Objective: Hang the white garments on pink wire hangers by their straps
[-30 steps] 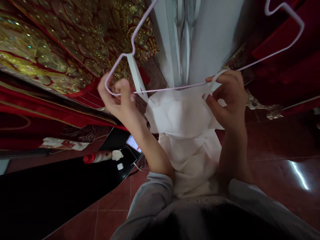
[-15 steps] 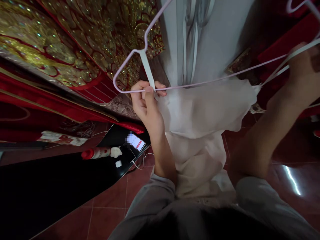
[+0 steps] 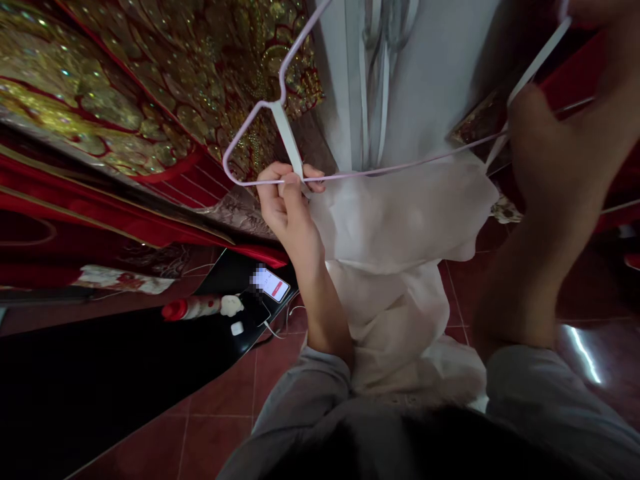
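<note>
A thin pale-pink clothes hanger (image 3: 380, 171) stretches across the upper middle, with its left shoulder bent in a notch. My left hand (image 3: 293, 200) is closed around its bottom bar, pinching a white strap (image 3: 287, 137) that runs up to the notch. From the bar, a cream garment (image 3: 400, 220) drapes down toward my body. At the upper right my right hand (image 3: 565, 147), blurred, has its thumb against another white strap (image 3: 537, 63) drawn taut upward. Its fingers are partly cut off by the top edge, close to the hanger's pink end.
Gold-sequinned red garments (image 3: 165, 80) hang at the left. Beneath them is a black tabletop (image 3: 100, 380) holding a lit phone (image 3: 273, 285), a red-capped bottle (image 3: 193, 308), a small white case (image 3: 237, 328) and cables. Pale cloth with straps (image 3: 375, 80) hangs ahead; red floor tiles (image 3: 220, 393) show below.
My right hand has moved left and upward, drawing the right strap up toward the hanger's end. The hanger and my left hand have shifted slightly left in view; the left grip is unchanged.
</note>
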The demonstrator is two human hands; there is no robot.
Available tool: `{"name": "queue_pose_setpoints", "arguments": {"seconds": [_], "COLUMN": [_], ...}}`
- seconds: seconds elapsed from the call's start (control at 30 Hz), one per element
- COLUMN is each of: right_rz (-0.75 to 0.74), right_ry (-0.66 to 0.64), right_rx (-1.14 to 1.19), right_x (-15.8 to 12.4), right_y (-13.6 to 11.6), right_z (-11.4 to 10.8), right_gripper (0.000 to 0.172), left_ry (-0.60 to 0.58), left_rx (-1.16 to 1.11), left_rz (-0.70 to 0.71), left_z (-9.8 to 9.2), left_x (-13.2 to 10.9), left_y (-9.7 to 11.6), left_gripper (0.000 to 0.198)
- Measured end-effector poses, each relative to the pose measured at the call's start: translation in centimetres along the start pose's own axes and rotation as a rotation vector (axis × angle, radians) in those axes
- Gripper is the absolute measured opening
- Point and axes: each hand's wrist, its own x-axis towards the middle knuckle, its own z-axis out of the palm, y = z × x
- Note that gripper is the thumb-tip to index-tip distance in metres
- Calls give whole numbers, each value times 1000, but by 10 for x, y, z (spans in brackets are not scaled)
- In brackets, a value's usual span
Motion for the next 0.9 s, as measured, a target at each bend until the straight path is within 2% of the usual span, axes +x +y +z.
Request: {"name": "queue_pose_setpoints", "arguments": {"seconds": [0.07,0.1,0.17,0.3,0.43,0.57,0.67,0.73,0.8,0.83,0.9], "right_rz": [-195,-216,-139,3,-20,-46,-40,-40,-35,-33,-39], "right_ry": [32,40,-5,-192,-143,-162,-184,-180,-178,-175,-166], "right_rx": [-48,-35,25,22,69,130,129,94,55,53,88], "right_x": [-18,-29,-52,-82,-87,-84,-83,-84,-85,-85,-86], "right_y": [-13,-21,-37,-56,-54,-49,-48,-49,-50,-50,-50], "right_z": [12,20,36,62,67,65,64,64,64,64,64], "right_gripper": [58,59,53,44,42,47,47,45,45,44,44], "left_ry": [-21,-30,-33,-13,-88,-247,-197,-181,-173,-144,-41], "left_rx": [-5,4,53,111,231,346,182,-7,-89,-87,-46], "left_rz": [15,15,6,13,-58,-119,-72,-125,-208,-198,-81], "left_z": [1,2,3,0,-17,-28,-22,-15,-13,-14,-20], "left_x": [-2,-3,-5,-7,-10,-12,-3,9,24,31,40], "left_y": [0,1,1,2,16,51,78,92,99,99,93], "left_gripper": [19,22,31,40,27,22,17,27,54,65,68]}}
